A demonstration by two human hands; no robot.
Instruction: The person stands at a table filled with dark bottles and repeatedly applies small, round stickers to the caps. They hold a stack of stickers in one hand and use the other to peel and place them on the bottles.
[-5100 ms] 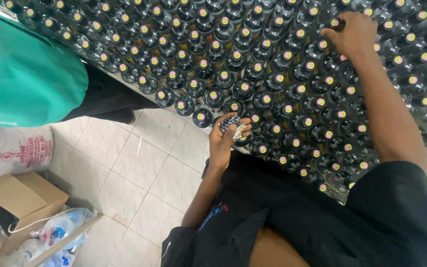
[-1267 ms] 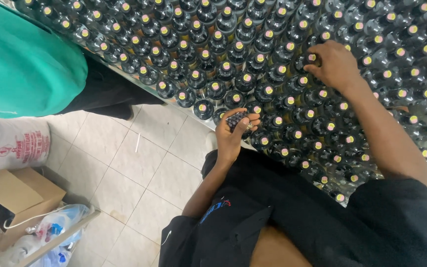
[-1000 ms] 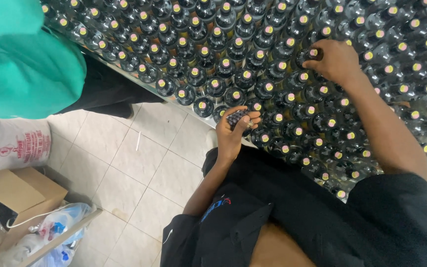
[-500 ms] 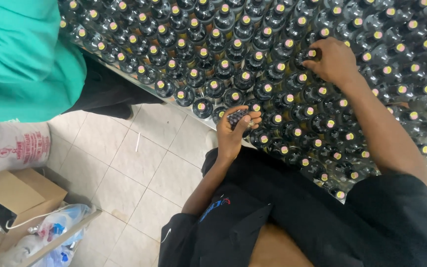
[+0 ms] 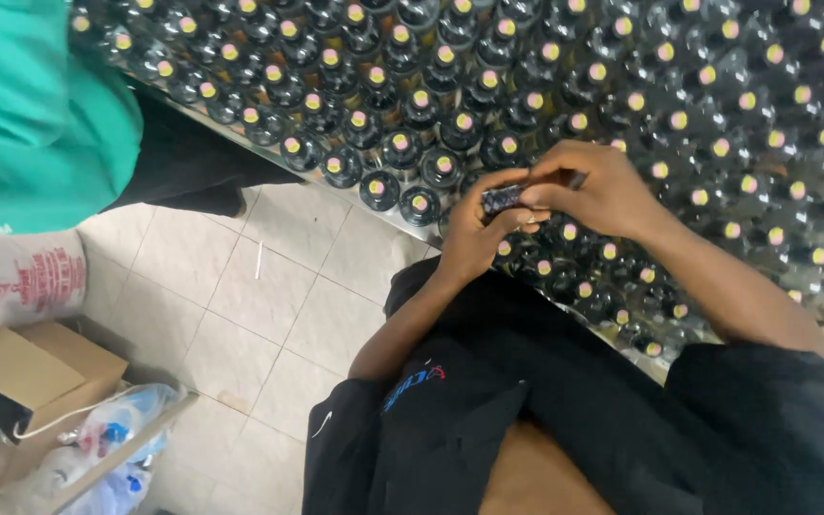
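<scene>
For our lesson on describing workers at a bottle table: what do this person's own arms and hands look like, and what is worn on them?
Both forearms are bare. The left hand and right hand wear no gloves. Short black sleeves end above the elbows, and the shirt has a small blue and red mark on it.

Packages around the fingers: a held stack of small labels, a printed sack, a carton, plastic bags.

A small dark stack of labels (image 5: 503, 198) sits pinched between the fingers (image 5: 488, 191) of both hands, above the capped bottles. Far left of the fingers, a white sack (image 5: 16, 286) with red print lies on the floor; below it a plain brown cardboard box (image 5: 35, 367) stands open, and just beside that, clear plastic bags (image 5: 112, 439) with blue and red bits inside.
</scene>
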